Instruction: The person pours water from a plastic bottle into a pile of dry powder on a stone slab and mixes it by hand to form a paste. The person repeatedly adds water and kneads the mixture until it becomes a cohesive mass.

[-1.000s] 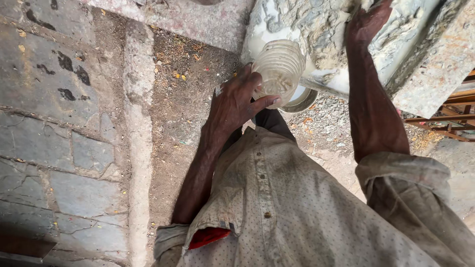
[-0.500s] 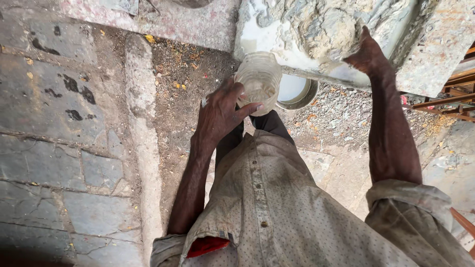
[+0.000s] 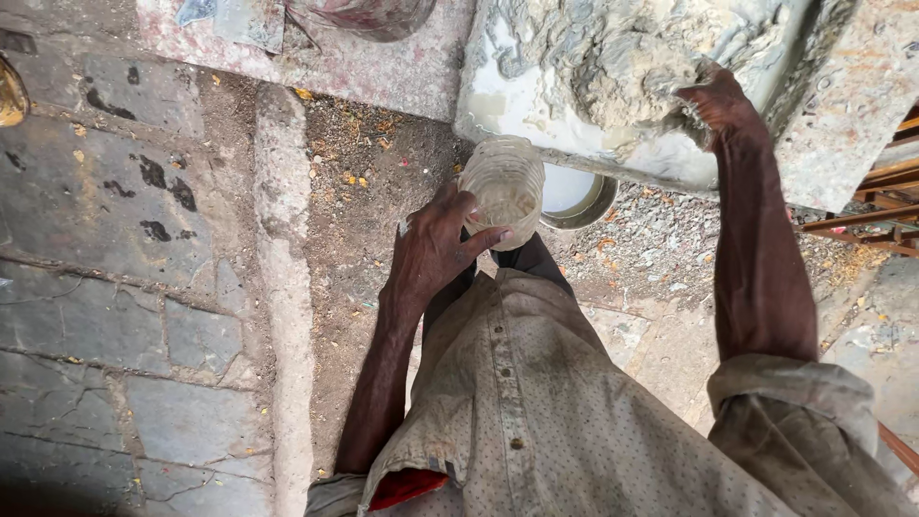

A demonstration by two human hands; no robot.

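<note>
- A raised stone kerb (image 3: pixel 282 278) is running up the paved ground well to the left of the ribbed plastic jar (image 3: pixel 503 187), with grey paving slabs (image 3: pixel 105 287) lying further left again.
- The left hand (image 3: pixel 436 254) is wrapping the lower part of the ribbed plastic jar, fingers curling round the near side and the thumb pressing across the front; this grip is closed on the jar and is carrying its whole weight.
- The jar is sitting above and just beyond the left grip, its mouth pointing away from the person and up toward the lip of the mixing tray (image 3: pixel 536 115); held this way, it is staying just below the tray's edge, probably so that whatever comes over that edge can drop into it.
- A round metal ring (image 3: pixel 584 206) with a pale inside is lying on the gravel just right of the jar, partly hidden behind it.
- The grey wet mortar (image 3: pixel 613 57) is heaped in the tray above and to the right of the jar.
- The right hand (image 3: pixel 718 101) is reaching far right of the jar, its fingers sinking into the mortar at the tray's rim; they are curled into the mass, so I cannot tell whether this grip is closing on a lump or only pressing it.
</note>
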